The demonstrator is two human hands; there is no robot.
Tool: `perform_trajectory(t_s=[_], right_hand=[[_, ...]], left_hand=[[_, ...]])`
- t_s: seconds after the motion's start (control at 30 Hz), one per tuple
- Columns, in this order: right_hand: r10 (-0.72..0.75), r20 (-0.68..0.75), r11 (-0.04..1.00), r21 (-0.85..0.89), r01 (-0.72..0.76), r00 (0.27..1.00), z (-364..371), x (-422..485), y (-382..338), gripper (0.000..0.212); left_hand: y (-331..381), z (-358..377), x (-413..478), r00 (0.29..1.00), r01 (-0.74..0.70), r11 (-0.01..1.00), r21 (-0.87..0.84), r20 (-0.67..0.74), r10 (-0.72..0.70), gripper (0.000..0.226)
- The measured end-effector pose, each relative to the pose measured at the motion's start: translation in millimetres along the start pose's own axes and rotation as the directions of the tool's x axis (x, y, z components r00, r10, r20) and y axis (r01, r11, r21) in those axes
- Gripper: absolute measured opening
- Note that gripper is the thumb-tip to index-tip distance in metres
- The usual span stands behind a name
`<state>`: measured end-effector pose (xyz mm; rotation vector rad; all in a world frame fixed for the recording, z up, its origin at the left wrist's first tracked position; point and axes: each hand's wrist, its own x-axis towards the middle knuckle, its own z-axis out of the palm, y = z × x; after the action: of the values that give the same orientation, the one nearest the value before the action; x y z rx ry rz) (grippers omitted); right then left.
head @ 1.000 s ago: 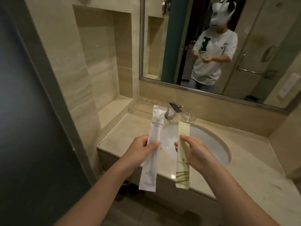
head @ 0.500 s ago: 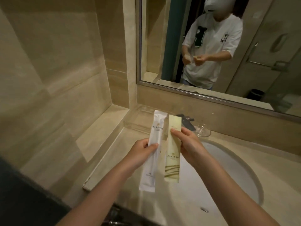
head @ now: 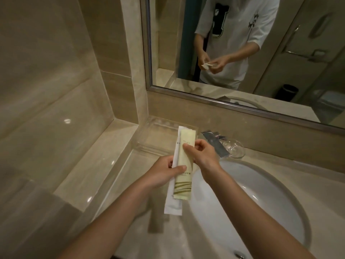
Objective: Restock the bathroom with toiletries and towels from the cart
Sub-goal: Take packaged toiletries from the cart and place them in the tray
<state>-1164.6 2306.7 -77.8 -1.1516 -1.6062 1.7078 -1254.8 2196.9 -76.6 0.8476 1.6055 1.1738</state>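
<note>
You slid the green packet (head: 184, 184) onto the white packet (head: 173, 204). Your left hand (head: 164, 174) and right hand (head: 203, 156) pinched them (thumbs on top); you needed even edges next.

A single wide-angle view from the person's head looks forward and steeply down into the bathroom corner, close enough that both forearms run in from the bottom edge to the left hand (head: 164, 176) and right hand (head: 203, 156) at the centre. The counter (head: 270, 157) and sink (head: 242, 193) fill the lower right, their lines bowed by the lens. The mirror (head: 308, 62) at the upper right faces the camera and shows the same hands from the front.
</note>
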Motion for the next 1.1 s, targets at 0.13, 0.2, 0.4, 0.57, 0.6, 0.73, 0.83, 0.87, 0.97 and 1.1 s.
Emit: perform_trajectory(t_s=[0.13,0.2,0.4,0.57,0.6,0.73,0.83,0.87,0.97,1.1], right_hand=[[0.114,0.176,0.993,-0.051,-0.107,0.978,-8.9,17.8,6.2,0.019],[0.135,0.229,0.99,-0.066,-0.123,0.964,-12.1,25.3,9.8,0.01],[0.161,0.088,0.987,-0.027,-0.16,0.983,-15.1,52.5,24.6,0.023],[0.227,0.047,0.972,-0.074,-0.224,0.973,-25.3,73.1,36.7,0.022],[0.233,0.038,0.97,-0.074,-0.23,0.972,-27.2,76.0,39.1,0.021],[0.234,0.011,0.969,-0.081,-0.233,0.972,-34.8,81.7,43.7,0.013],[0.231,0.012,0.97,-0.084,-0.229,0.973,-40.6,81.3,43.4,0.01],[0.233,0.015,0.969,-0.084,-0.231,0.972,-42.3,80.7,42.4,0.01],[0.224,0.026,0.971,-0.093,-0.221,0.974,-47.1,79.7,39.1,0.011],[0.213,0.018,0.972,-0.109,-0.21,0.977,-50.8,79.5,35.8,0.012]], left_hand=[[-2.9,-1.4,19.3,0.999,0.022,1.0,-0.016,0.023,-0.022,0.022],[-7.2,-1.2,27.9,0.998,0.041,0.999,-0.018,0.039,-0.04,0.022],[-37.0,-0.1,60.9,0.948,0.244,0.92,-0.307,-0.125,-0.294,0.023],[-80.4,-16.2,100.1,0.791,0.285,0.581,-0.763,-0.155,-0.591,0.026],[-87.1,-20.3,109.0,0.779,0.277,0.565,-0.778,-0.162,-0.605,0.018],[-98.9,-29.8,139.5,0.762,0.247,0.601,-0.76,-0.231,-0.605,0.007],[-105.0,-35.0,155.5,0.776,0.22,0.627,-0.747,-0.255,-0.577,0.029],[-106.0,-36.7,159.4,0.783,0.209,0.621,-0.755,-0.251,-0.569,0.026],[-106.1,-39.3,168.9,0.8,0.197,0.563,-0.803,-0.201,-0.566,0.011],[-110.4,-40.5,169.9,0.801,0.165,0.523,-0.836,-0.195,-0.565,0.022]])
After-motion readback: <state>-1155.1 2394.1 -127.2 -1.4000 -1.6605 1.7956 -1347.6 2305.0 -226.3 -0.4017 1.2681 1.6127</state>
